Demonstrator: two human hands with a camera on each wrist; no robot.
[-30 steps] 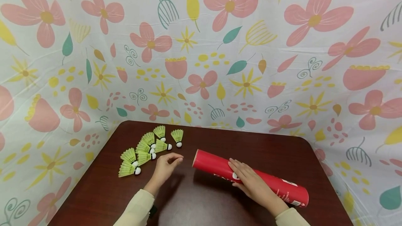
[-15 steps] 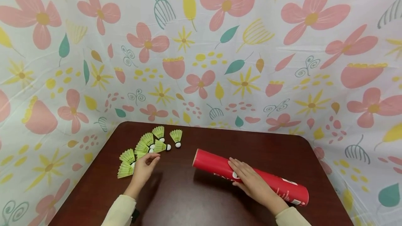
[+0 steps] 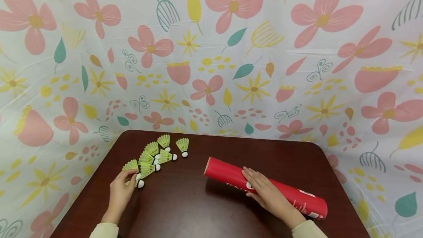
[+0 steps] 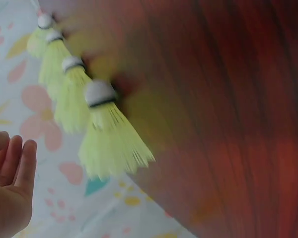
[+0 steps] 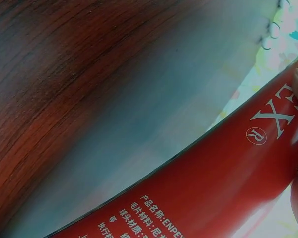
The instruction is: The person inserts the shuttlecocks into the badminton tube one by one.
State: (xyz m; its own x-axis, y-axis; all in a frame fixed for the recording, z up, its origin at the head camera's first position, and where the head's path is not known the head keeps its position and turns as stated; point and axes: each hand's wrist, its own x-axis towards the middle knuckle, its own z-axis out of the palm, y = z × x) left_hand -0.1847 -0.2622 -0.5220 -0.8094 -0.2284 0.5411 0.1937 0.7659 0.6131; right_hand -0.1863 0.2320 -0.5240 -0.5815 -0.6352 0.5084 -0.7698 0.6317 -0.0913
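Observation:
Yellow-green shuttlecocks with white heads lie in a group at the table's left. My left hand (image 3: 120,191) is over the nearest shuttlecock (image 3: 140,184), covering much of its skirt in the head view. In the left wrist view the loosely bent fingers of the left hand (image 4: 11,183) show beside the closest shuttlecock (image 4: 111,141), with a gap between them. My right hand (image 3: 267,193) grips a red shuttlecock tube (image 3: 228,173) around its middle. The tube lies slantwise, its left end raised off the table. White lettering shows on the tube (image 5: 223,158) in the right wrist view.
Several more shuttlecocks (image 3: 167,156) reach toward the back left of the dark brown wooden table (image 3: 198,201). Behind the table's far edge and at both sides hangs a white cloth (image 3: 211,120) printed with flowers.
My left hand has moved left and toward me, from beside the tube's left end to the nearest shuttlecock. The right hand and the tube have stayed in place.

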